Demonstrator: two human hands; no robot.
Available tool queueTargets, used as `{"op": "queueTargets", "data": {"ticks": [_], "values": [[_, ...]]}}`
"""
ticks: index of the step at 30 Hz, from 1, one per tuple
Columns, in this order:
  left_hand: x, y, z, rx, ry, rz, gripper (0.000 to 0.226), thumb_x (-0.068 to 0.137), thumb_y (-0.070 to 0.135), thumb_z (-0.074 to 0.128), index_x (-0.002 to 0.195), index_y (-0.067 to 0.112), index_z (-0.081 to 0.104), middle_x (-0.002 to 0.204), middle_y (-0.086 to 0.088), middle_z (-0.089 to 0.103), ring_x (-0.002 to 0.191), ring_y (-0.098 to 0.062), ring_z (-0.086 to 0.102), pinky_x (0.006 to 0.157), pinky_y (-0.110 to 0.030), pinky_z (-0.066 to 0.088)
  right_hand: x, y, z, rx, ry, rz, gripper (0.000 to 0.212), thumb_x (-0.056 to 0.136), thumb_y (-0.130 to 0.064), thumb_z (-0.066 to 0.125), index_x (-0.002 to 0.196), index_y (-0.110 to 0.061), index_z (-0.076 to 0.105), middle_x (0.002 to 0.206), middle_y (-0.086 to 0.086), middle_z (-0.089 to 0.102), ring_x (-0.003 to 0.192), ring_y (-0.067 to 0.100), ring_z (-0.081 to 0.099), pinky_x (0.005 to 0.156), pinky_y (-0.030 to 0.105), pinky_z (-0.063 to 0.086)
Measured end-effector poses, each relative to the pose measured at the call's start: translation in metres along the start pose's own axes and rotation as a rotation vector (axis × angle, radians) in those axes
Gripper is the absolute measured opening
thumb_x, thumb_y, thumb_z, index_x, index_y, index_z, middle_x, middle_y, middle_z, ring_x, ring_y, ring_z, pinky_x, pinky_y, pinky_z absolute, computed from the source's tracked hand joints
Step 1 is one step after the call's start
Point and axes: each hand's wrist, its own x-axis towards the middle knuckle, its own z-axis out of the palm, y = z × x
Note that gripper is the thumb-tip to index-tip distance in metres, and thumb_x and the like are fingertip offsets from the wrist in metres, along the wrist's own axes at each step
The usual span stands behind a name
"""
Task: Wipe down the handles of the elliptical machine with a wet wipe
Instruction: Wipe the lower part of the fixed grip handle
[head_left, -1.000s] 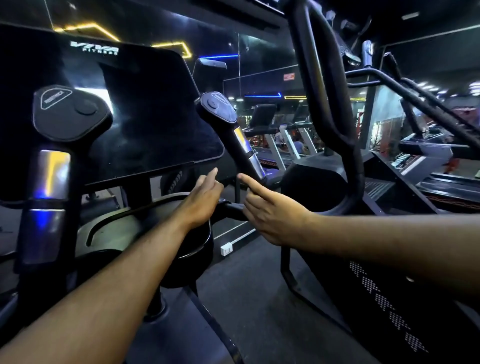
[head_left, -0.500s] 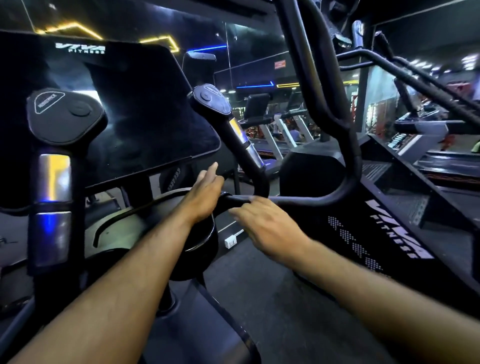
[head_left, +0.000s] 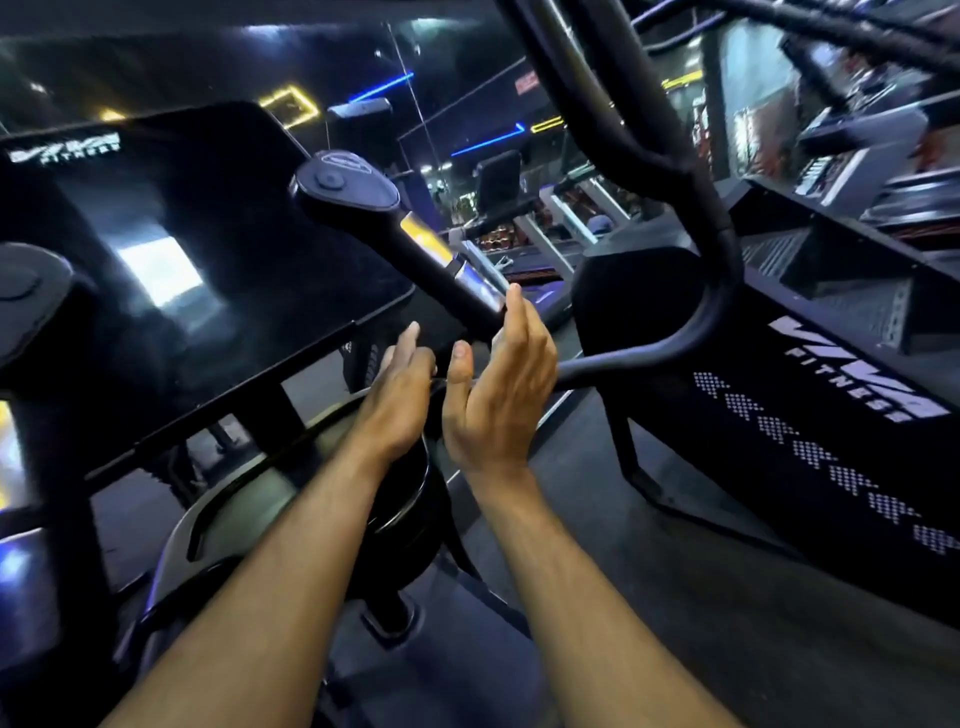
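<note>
Overhead, neon strips (head_left: 382, 87) light a dark gym floor (head_left: 701, 597).

Treadmills (head_left: 524, 218) beyond; neon ceiling lights (head_left: 291, 106).

The floor (head_left: 701, 597) was dark grey and matte, running under the gym equipment. The elliptical machine (head_left: 208, 270) stood on it at the left, its post meeting a base (head_left: 387, 618) low in the middle. A black machine (head_left: 831, 415) with white "VIVA FITNESS" lettering stood on the floor at the right, one thin leg (head_left: 631, 457) reaching down to it. Farther back, treadmills (head_left: 550, 228) stood on the same floor.
</note>
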Motion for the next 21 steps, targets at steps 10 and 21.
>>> {"op": "queueTargets", "data": {"ticks": [10,21], "values": [[0.002,-0.001,0.003,-0.037,-0.008,0.018,0.107,0.066,0.075,0.024,0.163,0.032,0.028,0.160,-0.003,0.042,0.144,-0.017,0.044,0.125,-0.046,0.028,-0.037,-0.006,0.018,0.755,0.107,0.875,0.056,0.097,-0.048,0.040,0.142,-0.014,0.038,0.126,-0.006,0.059,0.109,0.001,0.060,0.091,0.012,0.045],[-0.003,0.001,0.003,0.014,-0.030,0.016,0.091,0.081,0.068,0.022,0.164,0.031,0.027,0.159,0.003,0.043,0.139,-0.013,0.048,0.124,-0.044,0.029,0.003,-0.017,-0.017,1.477,0.133,1.631,0.070,0.092,-0.074,0.034,0.115,-0.013,0.060,0.087,0.005,0.065,0.061,0.014,0.060,0.065,0.024,0.049]]}}
